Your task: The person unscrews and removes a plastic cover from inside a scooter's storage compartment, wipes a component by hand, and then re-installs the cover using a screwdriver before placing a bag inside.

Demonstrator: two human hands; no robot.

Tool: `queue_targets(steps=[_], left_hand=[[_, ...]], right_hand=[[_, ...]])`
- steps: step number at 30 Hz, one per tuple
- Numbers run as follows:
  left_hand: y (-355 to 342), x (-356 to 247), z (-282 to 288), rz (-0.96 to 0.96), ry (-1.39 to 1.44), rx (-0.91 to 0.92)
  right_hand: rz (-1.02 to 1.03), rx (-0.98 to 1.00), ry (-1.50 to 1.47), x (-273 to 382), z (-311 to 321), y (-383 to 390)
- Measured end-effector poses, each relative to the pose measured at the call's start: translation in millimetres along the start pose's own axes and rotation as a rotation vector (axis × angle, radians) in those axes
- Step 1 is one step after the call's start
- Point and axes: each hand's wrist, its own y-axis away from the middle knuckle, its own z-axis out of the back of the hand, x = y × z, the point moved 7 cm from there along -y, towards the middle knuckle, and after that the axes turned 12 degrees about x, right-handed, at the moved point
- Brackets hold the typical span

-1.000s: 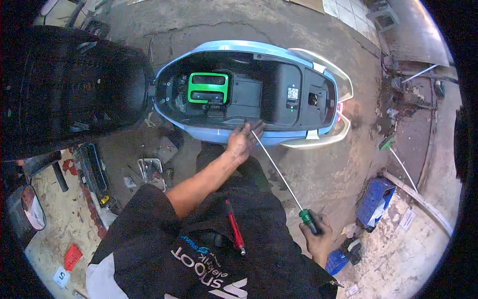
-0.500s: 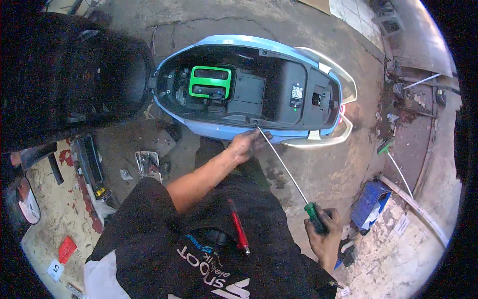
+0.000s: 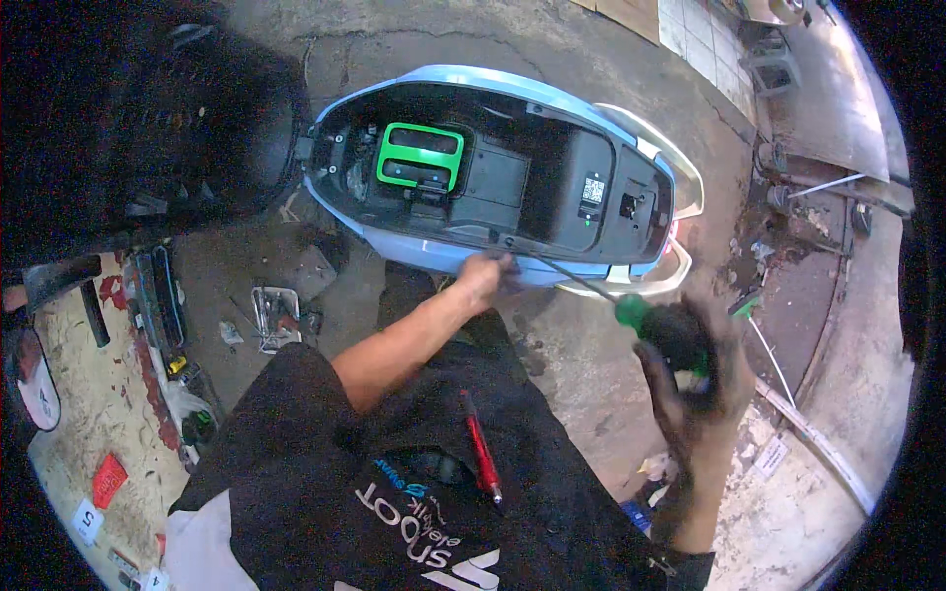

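Note:
A light-blue scooter body (image 3: 434, 254) lies across the upper middle, its black under-seat bin (image 3: 552, 148) uncovered and a green-framed part (image 3: 422, 126) inside. Against its near rim is my left hand (image 3: 483, 278), with blurred, dark fingertips beside the tip of a screwdriver (image 3: 576, 280); whether they grip the shaft cannot be told. The long shaft slants from that rim toward the lower right. My right hand (image 3: 705, 394), smeared by motion, is wrapped about the screwdriver's green handle. A red pen-like tool (image 3: 481, 448) hangs on the front of my dark shirt.
At the left stands the raised dark seat (image 3: 148, 148). Below it, a metal tray (image 3: 276, 317) with small parts lies on the concrete floor. A green-headed broom (image 3: 774, 360) and a long pale pipe (image 3: 818, 448) lie at the right. White tiles (image 3: 705, 44) show at the upper right.
My right hand has risen and moved right with the screwdriver, whose shaft now slants less steeply. My left hand stays at the scooter's rim. The view has shifted slightly.

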Motion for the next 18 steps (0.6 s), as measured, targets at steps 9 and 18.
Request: queue_targets(steps=[9, 18], left_hand=[[6, -79, 0, -0.726, -1.840, -0.067], [6, -76, 4, -0.693, -1.840, -0.132]], right_hand=[[0.381, 0.093, 0.057, 38, -8, -61], [0.531, -0.335, -0.071, 37, -13, -41]])
